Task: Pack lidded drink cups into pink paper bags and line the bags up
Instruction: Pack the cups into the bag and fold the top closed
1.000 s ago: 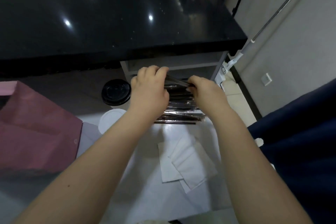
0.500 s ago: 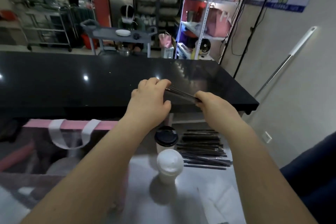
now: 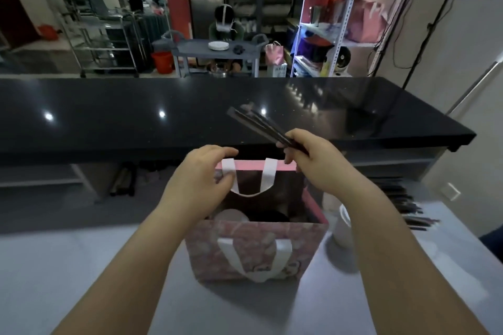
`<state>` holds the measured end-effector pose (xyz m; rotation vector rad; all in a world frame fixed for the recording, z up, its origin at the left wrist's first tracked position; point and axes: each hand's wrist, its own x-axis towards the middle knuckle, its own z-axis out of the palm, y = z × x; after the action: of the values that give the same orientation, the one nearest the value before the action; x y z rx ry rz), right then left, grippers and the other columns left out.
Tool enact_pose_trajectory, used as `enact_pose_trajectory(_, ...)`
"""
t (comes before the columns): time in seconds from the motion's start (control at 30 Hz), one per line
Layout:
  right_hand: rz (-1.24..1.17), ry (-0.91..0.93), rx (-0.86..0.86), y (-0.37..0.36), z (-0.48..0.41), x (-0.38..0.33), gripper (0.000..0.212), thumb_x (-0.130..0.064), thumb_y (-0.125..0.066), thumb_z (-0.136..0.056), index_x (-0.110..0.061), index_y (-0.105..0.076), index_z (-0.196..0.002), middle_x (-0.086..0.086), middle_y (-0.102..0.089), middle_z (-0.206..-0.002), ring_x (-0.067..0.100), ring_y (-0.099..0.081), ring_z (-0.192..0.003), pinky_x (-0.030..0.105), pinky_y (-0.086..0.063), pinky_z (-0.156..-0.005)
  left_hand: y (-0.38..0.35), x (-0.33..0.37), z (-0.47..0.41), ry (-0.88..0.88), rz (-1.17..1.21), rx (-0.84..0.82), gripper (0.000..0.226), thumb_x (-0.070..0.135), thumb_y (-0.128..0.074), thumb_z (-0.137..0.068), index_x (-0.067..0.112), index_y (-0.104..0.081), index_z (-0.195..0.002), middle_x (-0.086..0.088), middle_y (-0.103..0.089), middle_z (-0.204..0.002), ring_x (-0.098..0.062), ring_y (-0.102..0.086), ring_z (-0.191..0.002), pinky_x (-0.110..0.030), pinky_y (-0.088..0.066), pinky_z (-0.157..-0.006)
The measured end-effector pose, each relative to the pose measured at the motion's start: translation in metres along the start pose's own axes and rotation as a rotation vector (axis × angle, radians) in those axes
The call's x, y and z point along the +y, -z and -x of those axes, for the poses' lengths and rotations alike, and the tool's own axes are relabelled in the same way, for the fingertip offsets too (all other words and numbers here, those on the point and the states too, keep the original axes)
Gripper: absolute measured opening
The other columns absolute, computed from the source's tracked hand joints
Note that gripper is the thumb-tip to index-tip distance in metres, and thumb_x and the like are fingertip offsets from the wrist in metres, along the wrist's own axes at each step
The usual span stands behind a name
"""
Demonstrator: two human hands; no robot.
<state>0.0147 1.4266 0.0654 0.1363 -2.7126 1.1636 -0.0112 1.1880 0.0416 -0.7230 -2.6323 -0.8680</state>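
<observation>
Pink paper bag stands open, white ribbon handles.

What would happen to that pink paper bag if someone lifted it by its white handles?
The pink paper bag stands open with square walls, so it is probably fairly stiff. Its white handles droop in loops, so they look soft and floppy. What look like lidded cups sit inside, so it may feel bottom-heavy and could tip them if jerked.

Paper bag, pink with mottled pale print, plain pink inner rim, white ribbon handles; straws, black; cup, white; tabletop, pale grey-white; rear counter, glossy speckled black.
</observation>
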Motion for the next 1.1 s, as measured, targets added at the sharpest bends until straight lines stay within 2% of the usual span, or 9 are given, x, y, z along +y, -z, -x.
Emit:
enact_pose_trajectory(0.13,-0.153,0.037,-0.024,-0.028,0.002,-0.024,0.024,-0.015,-0.051,-0.097,-0.037,-0.061,-0.096,-0.008,-0.069,-0.083,0.009,-0.064,-0.072,0.031,-0.055,-0.076,0.0,-0.028,0.011,0.026,0.017,-0.077,0.03,0.023,-0.066,-0.089,0.03,-0.067,-0.118,0.014,-0.063,-0.113,0.001,-0.051,-0.099,-0.01,-0.035,-0.078)
enact_pose_trajectory(0.3,-0.35,0.054,-0.113,-0.068,0.001,-0.039,0.02,-0.009,-0.052,-0.097,-0.027,-0.062,-0.099,0.001,-0.07,-0.081,0.02,-0.069,-0.077,0.03,-0.057,-0.075,-0.005,-0.042,0.012,0.006,0.02,-0.161,0.027,0.024,-0.068,-0.086,0.026,-0.071,-0.112,0.01,-0.066,-0.106,-0.012,-0.057,-0.103,-0.028,-0.047,-0.088)
enact_pose_trajectory(0.37,-0.432,0.038,-0.14,-0.078,0.003,-0.034,0.018,-0.006,-0.052,-0.097,-0.021,-0.061,-0.101,0.004,-0.072,-0.084,0.024,-0.07,-0.081,0.033,-0.057,-0.078,-0.007,-0.046,0.01,-0.033,-0.018,-0.194,0.038,0.027,-0.071,-0.082,0.025,-0.067,-0.12,0.007,-0.065,-0.116,-0.017,-0.055,-0.112,-0.037,-0.044,-0.098)
enact_pose_trajectory(0.5,-0.35,-0.026,-0.164,-0.083,0.005,-0.013,0.018,-0.002,-0.055,-0.095,-0.019,-0.062,-0.099,0.002,-0.074,-0.091,0.016,-0.071,-0.091,0.028,-0.055,-0.085,-0.007,-0.056,0.01,0.0,0.022,-0.344,0.087,0.042,-0.074,-0.078,0.03,-0.029,-0.151,0.005,-0.025,-0.159,-0.014,-0.015,-0.147,-0.043,-0.02,-0.119)
enact_pose_trajectory(0.6,-0.182,-0.114,-0.224,-0.078,0.003,-0.002,0.021,-0.008,-0.059,-0.094,-0.027,-0.066,-0.099,-0.013,-0.073,-0.093,-0.001,-0.067,-0.091,0.015,-0.049,-0.082,-0.008,-0.059,0.006,-0.001,0.027,-0.428,0.109,0.049,-0.077,-0.073,0.034,-0.007,-0.155,0.01,0.005,-0.163,-0.009,0.008,-0.149,-0.049,-0.012,-0.121)
enact_pose_trajectory(0.67,0.068,-0.157,-0.228,-0.075,0.002,0.003,0.022,-0.016,-0.058,-0.094,-0.034,-0.067,-0.104,-0.019,-0.07,-0.093,-0.002,-0.063,-0.09,0.022,-0.049,-0.084,-0.008,-0.059,0.002,0.008,0.026,-0.452,0.115,0.049,-0.079,-0.072,0.032,-0.001,-0.155,0.012,0.012,-0.162,-0.008,0.013,-0.148,-0.05,-0.012,-0.121)
enact_pose_trajectory(0.83,0.599,-0.236,-0.306,-0.08,-0.01,0.001,0.051,-0.007,-0.044,-0.094,-0.041,-0.053,-0.132,0.001,-0.062,-0.123,0.026,-0.06,-0.102,0.038,-0.051,-0.088,-0.009,-0.063,-0.001,0.041,0.071,-0.411,0.116,0.044,-0.08,-0.074,0.028,0.0,-0.156,0.012,0.008,-0.162,-0.005,0.011,-0.147,-0.038,-0.008,-0.122)
enact_pose_trajectory(0.97,0.584,-0.318,-0.372,-0.082,-0.028,-0.002,0.031,-0.014,-0.053,-0.093,-0.021,-0.061,-0.123,0.004,-0.066,-0.115,0.024,-0.061,-0.103,0.036,-0.048,-0.094,-0.012,-0.056,0.002,0.009,-0.064,-0.337,0.109,0.049,-0.075,-0.077,0.027,-0.005,-0.156,0.007,-0.004,-0.164,-0.015,-0.003,-0.15,-0.04,-0.018,-0.119)
enact_pose_trajectory(1.1,0.581,-0.282,-0.367,-0.074,-0.024,-0.007,0.033,-0.015,-0.061,-0.092,-0.025,-0.06,-0.123,-0.001,-0.066,-0.118,0.022,-0.061,-0.106,0.035,-0.048,-0.095,-0.012,-0.043,0.0,-0.052,-0.341,-0.18,0.094,0.055,-0.065,-0.082,0.021,-0.016,-0.155,0.0,-0.027,-0.158,-0.022,-0.026,-0.143,-0.041,-0.029,-0.113)
